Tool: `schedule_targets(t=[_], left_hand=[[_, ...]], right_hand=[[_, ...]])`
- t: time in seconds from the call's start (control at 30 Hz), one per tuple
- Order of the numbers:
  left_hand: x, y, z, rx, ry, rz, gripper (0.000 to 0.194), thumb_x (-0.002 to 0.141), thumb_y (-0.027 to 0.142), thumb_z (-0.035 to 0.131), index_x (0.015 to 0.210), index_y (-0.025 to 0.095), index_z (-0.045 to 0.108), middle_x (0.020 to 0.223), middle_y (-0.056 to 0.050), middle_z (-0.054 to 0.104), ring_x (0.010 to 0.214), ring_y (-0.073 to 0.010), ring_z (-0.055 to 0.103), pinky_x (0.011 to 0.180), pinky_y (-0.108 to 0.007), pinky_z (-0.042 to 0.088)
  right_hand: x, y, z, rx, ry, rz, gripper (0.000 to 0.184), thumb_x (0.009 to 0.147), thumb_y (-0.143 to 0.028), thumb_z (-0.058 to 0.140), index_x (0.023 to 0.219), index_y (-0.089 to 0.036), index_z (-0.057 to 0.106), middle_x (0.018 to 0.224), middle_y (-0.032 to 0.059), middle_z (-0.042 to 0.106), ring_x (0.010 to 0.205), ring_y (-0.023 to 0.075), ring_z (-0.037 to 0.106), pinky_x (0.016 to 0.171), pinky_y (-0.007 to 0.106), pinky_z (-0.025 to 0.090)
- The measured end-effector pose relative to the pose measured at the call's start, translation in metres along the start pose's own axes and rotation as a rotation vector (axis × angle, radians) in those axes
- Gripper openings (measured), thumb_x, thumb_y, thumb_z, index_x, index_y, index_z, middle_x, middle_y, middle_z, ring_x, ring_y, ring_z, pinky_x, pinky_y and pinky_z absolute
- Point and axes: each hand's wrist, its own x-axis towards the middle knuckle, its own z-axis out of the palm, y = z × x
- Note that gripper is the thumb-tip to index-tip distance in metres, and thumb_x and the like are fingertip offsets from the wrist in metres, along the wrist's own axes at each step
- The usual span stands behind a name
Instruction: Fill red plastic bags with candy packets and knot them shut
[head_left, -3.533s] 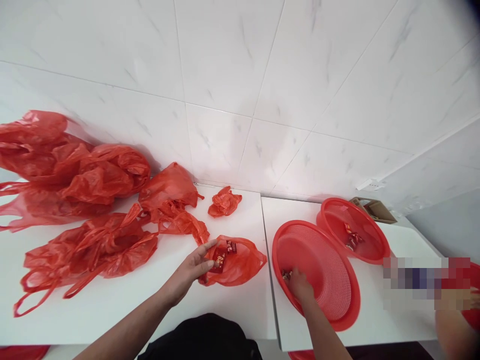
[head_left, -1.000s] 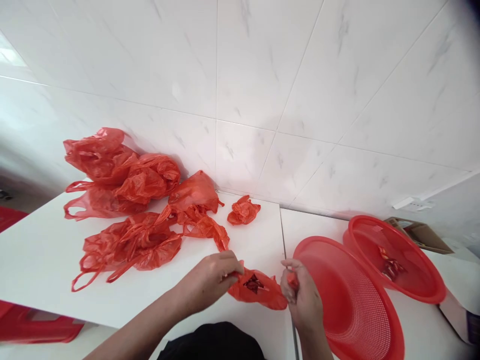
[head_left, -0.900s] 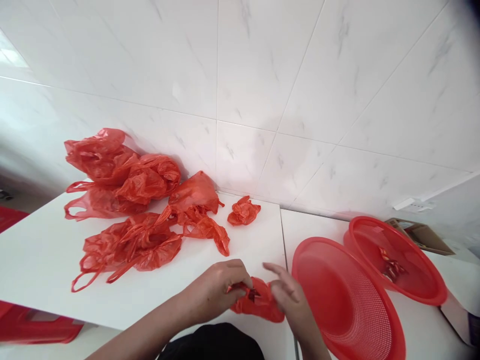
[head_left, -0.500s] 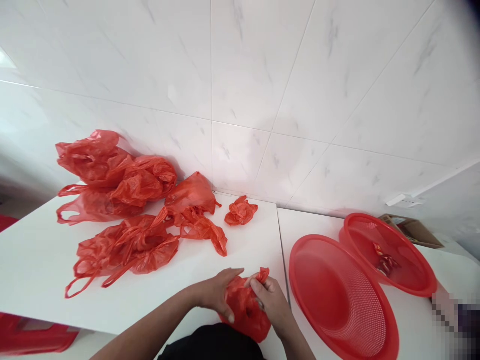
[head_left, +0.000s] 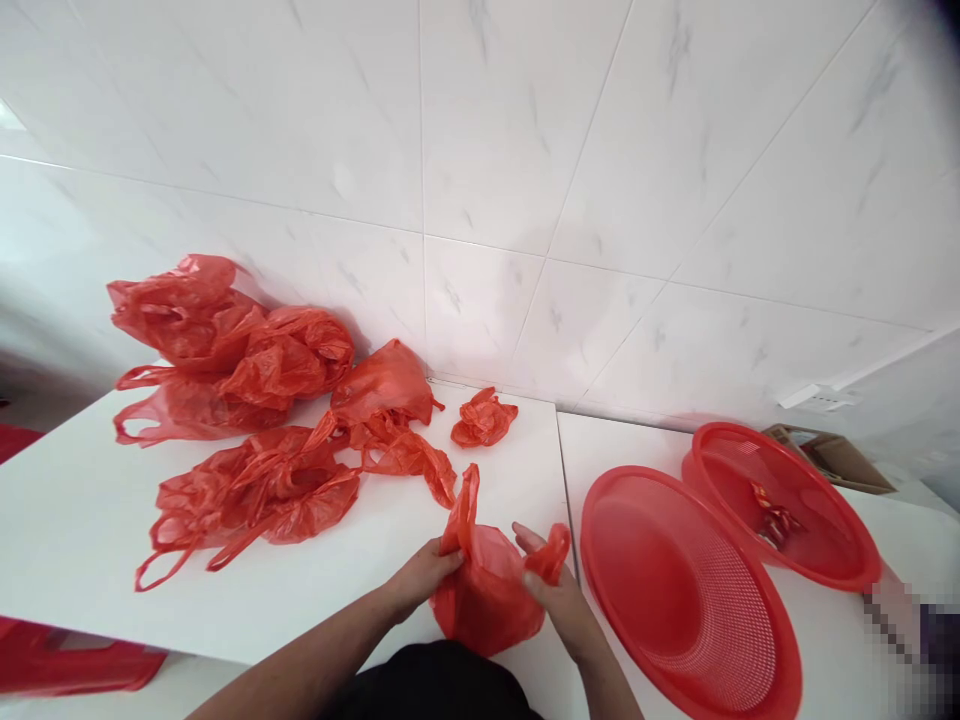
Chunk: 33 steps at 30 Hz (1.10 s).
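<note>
A small red plastic bag (head_left: 486,592) hangs between both my hands at the white table's near edge. My left hand (head_left: 421,580) pinches its left handle, which sticks upward. My right hand (head_left: 556,592) grips the right handle, fingers closed on it. The bag's contents are hidden inside. Just right of my right hand lies a red mesh basket (head_left: 694,640), tilted against a second red basket (head_left: 825,560) that holds a few small wrapped items (head_left: 774,515).
Several crumpled red plastic bags (head_left: 247,420) are piled on the white table (head_left: 90,540) at the back left against the tiled wall. One small crumpled bag (head_left: 484,418) lies apart. A cardboard box (head_left: 840,460) sits behind the baskets.
My right hand left the near basket and came to the bag. Both hands gathered the open bag shut and now hold its two handles apart and raised.
</note>
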Motion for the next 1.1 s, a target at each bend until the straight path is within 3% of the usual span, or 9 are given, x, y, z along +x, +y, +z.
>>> schedule_targets(t=[0.07, 0.13, 0.23, 0.3, 0.4, 0.57, 0.73, 0.9, 1.1], left_hand=[[0.001, -0.002, 0.003, -0.058, 0.032, -0.020, 0.042, 0.078, 0.046, 0.064, 0.104, 0.013, 0.067, 0.097, -0.011, 0.071, 0.094, -0.0272, 0.066, 0.095, -0.045, 0.042], [0.003, -0.005, 0.007, -0.116, 0.055, -0.039, 0.041, 0.078, 0.045, 0.064, 0.104, 0.013, 0.066, 0.098, -0.011, 0.071, 0.095, -0.0267, 0.066, 0.096, -0.044, 0.042], [0.004, -0.005, 0.012, -0.187, 0.066, -0.060, 0.039, 0.078, 0.042, 0.064, 0.105, 0.013, 0.065, 0.099, -0.012, 0.071, 0.096, -0.0264, 0.065, 0.097, -0.043, 0.043], [0.003, -0.004, 0.015, -0.220, 0.063, -0.068, 0.036, 0.080, 0.040, 0.061, 0.104, 0.013, 0.065, 0.099, -0.012, 0.072, 0.097, -0.0266, 0.065, 0.097, -0.043, 0.043], [0.001, 0.002, 0.019, -0.253, 0.042, -0.065, 0.031, 0.083, 0.040, 0.057, 0.102, 0.016, 0.066, 0.100, -0.010, 0.072, 0.100, -0.0275, 0.065, 0.097, -0.042, 0.044], [-0.001, 0.011, 0.027, -0.273, 0.004, -0.023, 0.029, 0.084, 0.036, 0.055, 0.103, 0.018, 0.066, 0.110, -0.009, 0.069, 0.110, -0.0284, 0.060, 0.099, -0.038, 0.042], [0.001, 0.015, 0.032, -0.231, 0.003, -0.018, 0.033, 0.082, 0.041, 0.053, 0.093, 0.013, 0.065, 0.095, -0.011, 0.071, 0.095, -0.0287, 0.066, 0.091, -0.041, 0.047], [0.000, 0.020, 0.041, -0.123, -0.039, -0.005, 0.029, 0.080, 0.039, 0.055, 0.079, 0.012, 0.066, 0.071, -0.008, 0.070, 0.072, -0.0238, 0.067, 0.074, -0.036, 0.051], [-0.003, 0.025, 0.040, -0.053, 0.071, 0.062, 0.017, 0.080, 0.029, 0.053, 0.081, 0.014, 0.061, 0.074, -0.004, 0.070, 0.070, -0.0185, 0.065, 0.072, -0.031, 0.049]], right_hand=[[0.006, 0.005, 0.009, 0.195, 0.144, -0.023, 0.042, 0.083, -0.059, 0.051, 0.105, -0.026, 0.065, 0.129, 0.0087, 0.058, 0.120, 0.0251, 0.051, 0.097, 0.044, 0.042], [0.012, 0.006, 0.016, 0.448, 0.266, -0.041, 0.037, 0.085, -0.059, 0.047, 0.087, -0.026, 0.065, 0.090, 0.0043, 0.069, 0.087, 0.0193, 0.063, 0.084, 0.039, 0.049], [0.017, 0.002, 0.023, 0.658, 0.304, -0.006, 0.035, 0.082, -0.059, 0.052, 0.081, -0.025, 0.062, 0.047, -0.0078, 0.037, 0.043, 0.0089, 0.038, 0.054, 0.025, 0.044], [0.017, -0.005, 0.027, 0.652, 0.238, 0.019, 0.049, 0.083, -0.067, 0.041, 0.085, -0.023, 0.062, 0.045, -0.0095, 0.025, 0.039, 0.0073, 0.022, 0.043, 0.021, 0.030], [0.013, -0.014, 0.033, 0.494, 0.160, 0.022, 0.069, 0.083, -0.075, 0.023, 0.094, -0.020, 0.064, 0.045, -0.0068, 0.032, 0.041, 0.0082, 0.022, 0.042, 0.022, 0.024], [0.009, -0.021, 0.037, 0.235, 0.166, 0.062, 0.056, 0.085, -0.058, 0.047, 0.124, -0.020, 0.054, 0.047, -0.0080, 0.036, 0.043, 0.0083, 0.028, 0.044, 0.022, 0.023], [0.009, -0.022, 0.040, 0.081, 0.034, 0.067, 0.069, 0.083, -0.047, 0.055, 0.142, -0.022, 0.031, 0.050, -0.0099, 0.042, 0.044, 0.0083, 0.035, 0.045, 0.021, 0.031], [0.018, -0.025, 0.054, -0.057, -0.023, 0.010, 0.035, 0.079, -0.040, 0.061, 0.105, -0.018, 0.057, 0.051, -0.0067, 0.050, 0.044, 0.0087, 0.041, 0.044, 0.021, 0.033], [0.034, -0.024, 0.066, -0.013, 0.112, 0.007, 0.030, 0.083, -0.046, 0.054, 0.070, -0.019, 0.048, 0.047, -0.0074, 0.041, 0.042, 0.0075, 0.035, 0.043, 0.022, 0.030]])
